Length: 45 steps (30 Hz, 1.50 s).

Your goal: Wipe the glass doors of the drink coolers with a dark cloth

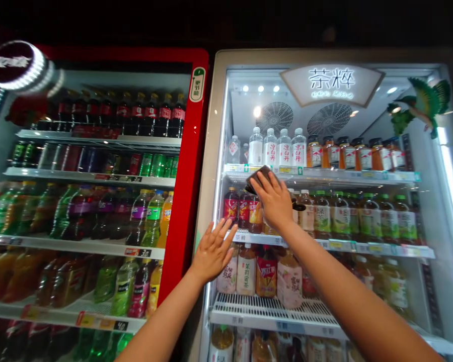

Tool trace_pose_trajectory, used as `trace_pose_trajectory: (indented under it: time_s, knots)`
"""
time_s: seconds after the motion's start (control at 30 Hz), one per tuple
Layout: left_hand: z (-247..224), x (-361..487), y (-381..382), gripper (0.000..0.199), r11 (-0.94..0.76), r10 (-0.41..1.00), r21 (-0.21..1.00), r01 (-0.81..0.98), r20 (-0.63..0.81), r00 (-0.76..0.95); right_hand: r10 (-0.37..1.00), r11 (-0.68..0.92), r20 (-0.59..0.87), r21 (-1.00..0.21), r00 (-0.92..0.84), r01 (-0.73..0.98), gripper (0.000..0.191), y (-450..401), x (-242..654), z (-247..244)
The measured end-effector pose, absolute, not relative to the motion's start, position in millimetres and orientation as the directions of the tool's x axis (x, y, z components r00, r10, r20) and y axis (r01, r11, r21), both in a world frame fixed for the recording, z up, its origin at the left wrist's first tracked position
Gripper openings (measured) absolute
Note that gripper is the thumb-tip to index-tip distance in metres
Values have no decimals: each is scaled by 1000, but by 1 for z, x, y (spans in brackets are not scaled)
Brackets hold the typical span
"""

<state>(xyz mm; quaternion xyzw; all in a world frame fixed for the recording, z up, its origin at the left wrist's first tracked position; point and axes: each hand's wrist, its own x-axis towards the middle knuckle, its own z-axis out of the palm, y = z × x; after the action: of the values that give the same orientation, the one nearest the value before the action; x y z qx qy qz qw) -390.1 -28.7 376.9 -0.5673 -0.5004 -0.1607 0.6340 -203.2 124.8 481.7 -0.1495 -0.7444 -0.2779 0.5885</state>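
Observation:
My right hand (pixel 275 202) is raised against the glass door of the right-hand drinks fridge. Under its fingers is a dark brown cloth (pixel 257 177), pressed to the glass in front of the upper shelves. Part of the cloth is hidden behind the hand, and a dark bit shows past its right side. Lower and to the left, my left hand (pixel 213 254) rests with spread fingers at the left edge of the same door, and it holds nothing. Behind the glass, the nearest goods are red-labelled bottles (pixel 231 203) and a white-labelled bottle (pixel 246 271).
A red-framed fridge (pixel 191 166) with soda bottles and cans stands at the left. The right fridge's pale frame (pixel 207 201) borders it. A lit fan-shaped sign (pixel 332 85) and a green bird-shaped decoration (pixel 425 103) are at the top of the right door. A round lit sign (pixel 9 65) juts out upper left.

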Motion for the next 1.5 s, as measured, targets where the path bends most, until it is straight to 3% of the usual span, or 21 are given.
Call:
trace_pose_trajectory:
  time_s: [0.07, 0.13, 0.27, 0.33, 0.43, 0.57, 0.67, 0.8, 0.9, 1.0, 1.1, 1.23, 1.33, 1.43, 1.5]
  knots:
    - [382, -375, -22, 73, 293, 370, -541, 788, 824, 428, -27, 790, 984, 130, -177, 600, 72, 133, -188, 470]
    - [385, -363, -14, 71, 272, 381, -550, 790, 815, 437, 0, 774, 984, 113, -179, 623, 70, 136, -179, 453]
    - [394, -340, 10, 70, 185, 405, -639, 747, 742, 534, -97, 777, 914, 316, -393, 544, 61, 138, -172, 453]
    - [398, -327, 24, 71, 180, 394, -647, 741, 738, 549, -112, 784, 901, 339, -418, 521, 60, 146, -162, 469]
    - [404, -308, 42, 74, 188, 385, -640, 745, 746, 544, -53, 785, 950, 229, -306, 576, 63, 164, -137, 474]
    - [405, -292, 53, 78, 173, 364, -625, 761, 759, 540, 60, 748, 992, 32, -115, 663, 71, 178, -119, 439]
    - [406, -281, 62, 83, 169, 340, -606, 777, 776, 531, 19, 746, 973, 140, -230, 651, 70, 177, -122, 435]
    - [412, -263, 81, 85, 183, 319, -577, 796, 801, 507, -41, 754, 941, 250, -337, 608, 66, 186, -109, 475]
    - [413, -251, 94, 83, 190, 321, -568, 801, 807, 496, 19, 734, 970, 151, -242, 662, 69, 207, -84, 478]
    - [408, -246, 101, 82, 192, 329, -578, 793, 800, 502, 65, 718, 994, 18, -93, 696, 73, 219, -68, 444]
    - [402, -243, 106, 84, 183, 337, -596, 782, 785, 519, 22, 737, 985, 101, -173, 668, 76, 216, -66, 422]
    - [404, -235, 117, 85, 161, 342, -641, 751, 749, 567, -10, 751, 947, 219, -322, 623, 71, 218, -55, 450]
    - [407, -224, 127, 82, 153, 329, -653, 741, 741, 586, 7, 755, 970, 154, -242, 637, 75, 238, -36, 464]
    - [406, -212, 134, 78, 155, 315, -637, 755, 756, 574, 42, 740, 998, 0, -46, 673, 80, 255, -21, 438]
    - [404, -206, 137, 74, 145, 319, -642, 753, 751, 579, 48, 728, 998, -8, -40, 686, 83, 257, -17, 416]
